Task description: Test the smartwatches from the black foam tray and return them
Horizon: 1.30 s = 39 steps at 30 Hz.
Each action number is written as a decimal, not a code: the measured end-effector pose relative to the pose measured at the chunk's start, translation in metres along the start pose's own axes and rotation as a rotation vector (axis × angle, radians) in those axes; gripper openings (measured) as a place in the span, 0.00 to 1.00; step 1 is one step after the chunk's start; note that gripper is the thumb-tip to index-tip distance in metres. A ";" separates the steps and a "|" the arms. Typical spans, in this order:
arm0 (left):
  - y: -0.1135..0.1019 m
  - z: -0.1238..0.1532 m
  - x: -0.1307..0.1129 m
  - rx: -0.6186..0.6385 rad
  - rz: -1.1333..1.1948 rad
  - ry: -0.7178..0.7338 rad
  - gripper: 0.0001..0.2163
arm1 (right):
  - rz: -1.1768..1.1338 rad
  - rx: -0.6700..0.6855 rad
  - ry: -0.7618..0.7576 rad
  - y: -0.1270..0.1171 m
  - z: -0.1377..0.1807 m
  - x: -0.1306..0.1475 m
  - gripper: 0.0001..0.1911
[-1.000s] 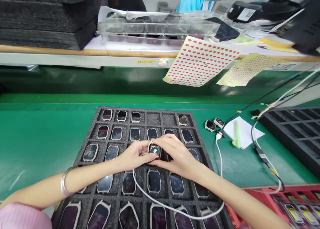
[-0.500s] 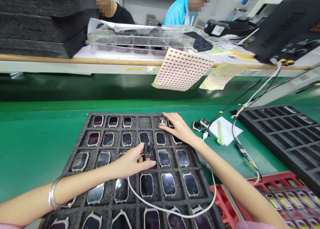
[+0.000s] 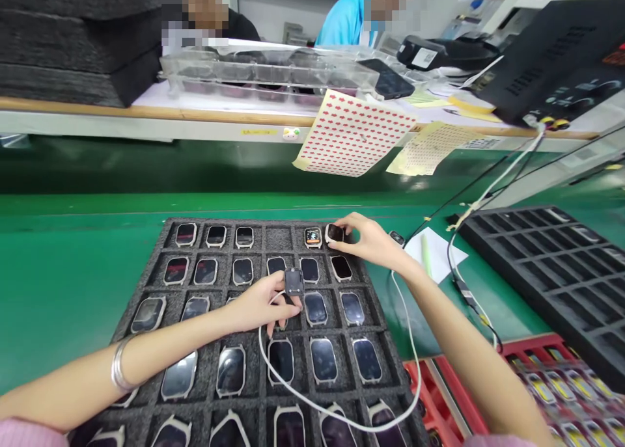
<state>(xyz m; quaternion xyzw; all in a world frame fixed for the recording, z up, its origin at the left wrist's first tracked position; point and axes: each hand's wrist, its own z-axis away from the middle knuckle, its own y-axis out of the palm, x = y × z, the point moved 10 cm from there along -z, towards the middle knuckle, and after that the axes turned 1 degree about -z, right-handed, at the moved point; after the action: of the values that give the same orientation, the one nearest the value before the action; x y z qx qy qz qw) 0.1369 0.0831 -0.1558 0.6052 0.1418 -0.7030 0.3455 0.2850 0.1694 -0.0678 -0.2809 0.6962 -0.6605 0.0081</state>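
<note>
My left hand (image 3: pixel 258 302) is closed on a small square black charger (image 3: pixel 293 282) with a white cable (image 3: pixel 349 427), held above the middle of the black foam tray (image 3: pixel 279 238). The cable loops across the tray's front and up its right side. At the far right corner compartment, the thumb and fingers of my right hand (image 3: pixel 372 240) pinch a smartwatch case (image 3: pixel 333 233) with a dark screen, tilted a little. Just left of it lies a watch with a lit screen (image 3: pixel 312 237). Rows of strapless dark-screened watches (image 3: pixel 323 360) fill most compartments.
Right of the tray lie another watch (image 3: pixel 396 239), white paper (image 3: pixel 452 255) with a green pen (image 3: pixel 426 253), and cables. A second foam tray (image 3: pixel 527 258) and red trays (image 3: pixel 525 349) stand further right. A shelf (image 3: pixel 205 118) runs behind, with two people beyond it.
My right hand has moved right, from the lit watch to the corner watch, which it now grips. My left hand keeps the charger, turned slightly. One watch beside the tray is now hidden.
</note>
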 end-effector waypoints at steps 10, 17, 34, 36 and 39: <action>-0.006 0.004 0.000 -0.058 -0.015 0.031 0.21 | -0.265 0.092 -0.163 0.048 0.044 0.107 0.22; -0.009 0.012 0.008 -0.151 -0.018 -0.018 0.18 | -0.332 0.019 -0.181 0.053 0.047 0.111 0.20; -0.005 0.017 0.009 -0.227 -0.048 -0.071 0.23 | -0.438 0.011 -0.252 0.055 0.062 0.114 0.23; -0.006 0.013 0.007 -0.200 -0.037 -0.058 0.23 | -0.462 0.008 -0.248 0.055 0.059 0.111 0.21; -0.008 0.010 0.004 -0.177 -0.025 -0.032 0.22 | -0.477 -0.007 -0.222 0.055 0.054 0.107 0.20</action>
<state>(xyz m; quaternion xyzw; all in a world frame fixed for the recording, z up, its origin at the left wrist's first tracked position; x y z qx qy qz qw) 0.1241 0.0820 -0.1594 0.5591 0.2055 -0.7016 0.3910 0.1948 0.0750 -0.0865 -0.5079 0.6076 -0.6063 -0.0725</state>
